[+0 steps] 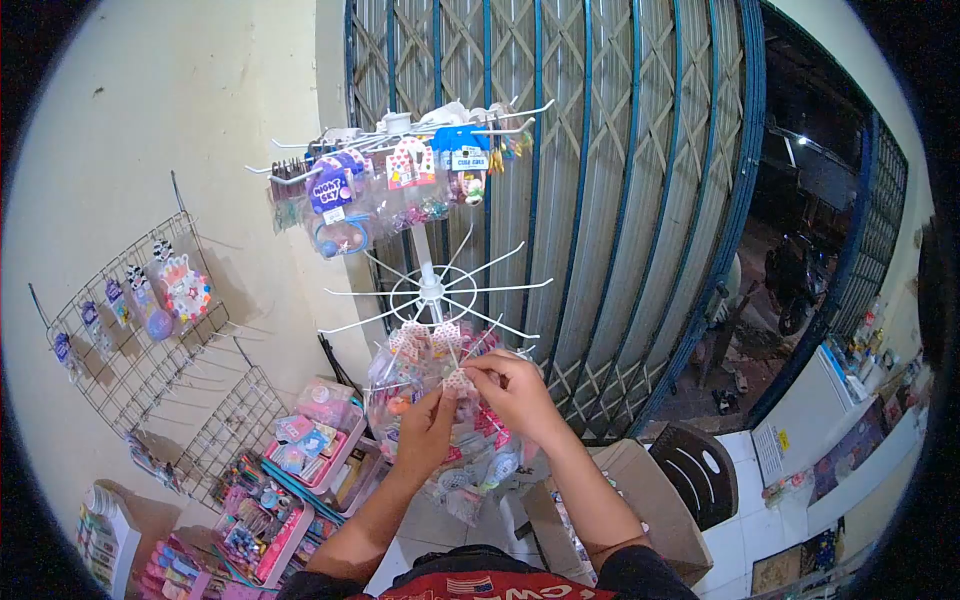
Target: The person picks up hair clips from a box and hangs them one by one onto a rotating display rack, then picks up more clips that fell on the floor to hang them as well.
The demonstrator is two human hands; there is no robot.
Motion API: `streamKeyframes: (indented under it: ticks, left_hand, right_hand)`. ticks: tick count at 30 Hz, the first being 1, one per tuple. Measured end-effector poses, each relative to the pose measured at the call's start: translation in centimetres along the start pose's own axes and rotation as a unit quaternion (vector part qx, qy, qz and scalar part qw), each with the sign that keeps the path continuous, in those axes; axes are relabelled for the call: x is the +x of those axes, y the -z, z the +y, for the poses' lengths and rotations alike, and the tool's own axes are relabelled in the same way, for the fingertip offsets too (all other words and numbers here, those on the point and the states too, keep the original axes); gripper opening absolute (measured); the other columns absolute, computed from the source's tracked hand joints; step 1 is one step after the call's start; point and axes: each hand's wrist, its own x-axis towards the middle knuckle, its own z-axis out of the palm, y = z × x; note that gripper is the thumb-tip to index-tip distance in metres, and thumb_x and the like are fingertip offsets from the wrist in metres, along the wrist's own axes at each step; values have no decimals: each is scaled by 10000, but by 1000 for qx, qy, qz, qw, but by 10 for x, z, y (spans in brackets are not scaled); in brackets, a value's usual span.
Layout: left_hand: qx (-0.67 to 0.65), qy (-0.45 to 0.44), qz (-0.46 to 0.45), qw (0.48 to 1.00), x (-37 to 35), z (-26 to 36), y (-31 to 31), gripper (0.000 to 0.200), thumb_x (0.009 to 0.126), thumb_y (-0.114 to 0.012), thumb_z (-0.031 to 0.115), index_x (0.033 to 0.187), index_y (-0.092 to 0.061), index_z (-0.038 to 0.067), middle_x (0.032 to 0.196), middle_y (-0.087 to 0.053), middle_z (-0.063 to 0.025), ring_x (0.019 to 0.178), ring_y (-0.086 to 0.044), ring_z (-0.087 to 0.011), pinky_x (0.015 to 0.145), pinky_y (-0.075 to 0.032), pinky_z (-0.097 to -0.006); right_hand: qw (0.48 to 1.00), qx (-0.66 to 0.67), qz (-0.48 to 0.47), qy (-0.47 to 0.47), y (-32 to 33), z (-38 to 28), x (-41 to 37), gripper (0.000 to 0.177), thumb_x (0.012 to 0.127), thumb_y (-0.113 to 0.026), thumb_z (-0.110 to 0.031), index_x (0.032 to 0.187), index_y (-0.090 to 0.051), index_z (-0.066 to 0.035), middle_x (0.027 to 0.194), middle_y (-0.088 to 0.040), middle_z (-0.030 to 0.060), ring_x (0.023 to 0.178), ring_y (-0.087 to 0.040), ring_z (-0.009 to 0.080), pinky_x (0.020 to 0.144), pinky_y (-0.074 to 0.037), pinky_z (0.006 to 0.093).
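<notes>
Pinching one crinkly plastic packet (459,381), left hand (427,428) meets right hand (512,388).

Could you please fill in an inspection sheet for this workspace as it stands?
Surface: white tiled floor; no table seen.
Things in hand: carded packet, held among the lower hooks of the white spinner rack.
Clutter: pink trays of goods and a cardboard box on the floor.
Hands: left hand and right hand both pinch the packet.
Cables: nothing seen.
Surroundings: wall grid with packets, folding gate, brown chair.
</notes>
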Motion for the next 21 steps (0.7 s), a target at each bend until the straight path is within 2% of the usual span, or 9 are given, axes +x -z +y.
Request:
streamKeyframes:
  ticks: [1,3,6,8,12,14,17,19,21]
  left_hand:
    - [-31,13,11,999,7,-13,-4,292,1005,-494,230,913,-609,-22,655,-487,28,615,-424,-55,540,-343,-256]
    - [-61,22,20,998,15,-20,-5,297,1004,-496,232,905,-611,-23,655,-495,25,618,-433,-57,541,-349,-256]
    - [-37,-29,33,998,29,-16,-6,317,1005,-496,240,880,-607,-30,670,-521,17,619,-453,-59,537,-361,-255]
    - [-88,55,31,994,31,-11,-7,329,1005,-502,248,883,-616,-36,692,-548,7,624,-464,-57,533,-371,-249]
    - [-92,35,27,995,32,-32,-10,321,1000,-514,265,929,-620,-29,748,-601,-19,647,-521,-68,562,-428,-236]
    - [-221,142,-13,965,27,-28,-8,308,990,-529,280,1005,-613,-16,828,-649,-57,702,-597,-103,608,-490,-244]
    - [-223,173,-48,958,16,-34,0,320,986,-531,300,1059,-597,-4,911,-669,-87,767,-641,-139,641,-523,-256]
    - [-221,171,-82,957,4,-37,7,337,986,-531,311,1071,-596,-8,924,-669,-89,787,-643,-139,656,-521,-255]
    - [-218,174,-121,953,-6,-35,11,355,986,-530,323,1082,-595,-13,937,-668,-90,808,-645,-139,670,-520,-254]
  right_hand:
    - [1000,-8,-5,-17,-1,2,4,182,873,-625,-101,1001,-679,16,878,-639,117,734,-604,199,672,-465,294]
    - [1000,-1,13,-8,-8,8,12,182,871,-627,-100,998,-678,19,874,-636,117,720,-598,200,660,-463,297]
    - [999,-9,41,3,-15,15,24,180,866,-634,-102,991,-678,21,862,-629,117,695,-588,201,638,-459,304]
    - [999,-23,49,3,-19,20,28,180,864,-639,-104,988,-679,20,854,-625,117,685,-583,201,627,-457,307]
    - [995,-18,92,35,-24,25,28,181,860,-657,-117,984,-683,12,819,-608,110,657,-567,192,608,-449,304]
    - [992,-17,114,45,-26,26,24,181,859,-663,-120,984,-684,9,803,-602,104,648,-558,187,603,-445,302]
    - [990,-12,140,27,-23,26,10,174,854,-667,-113,984,-687,1,785,-599,87,636,-537,162,592,-433,288]
    - [992,-30,123,-25,-15,26,-6,163,879,-648,-86,1017,-691,-10,831,-618,42,705,-559,73,607,-432,224]
    - [989,-20,134,-55,-9,37,-22,159,892,-638,-81,1023,-691,-10,839,-619,21,715,-555,56,610,-428,211]
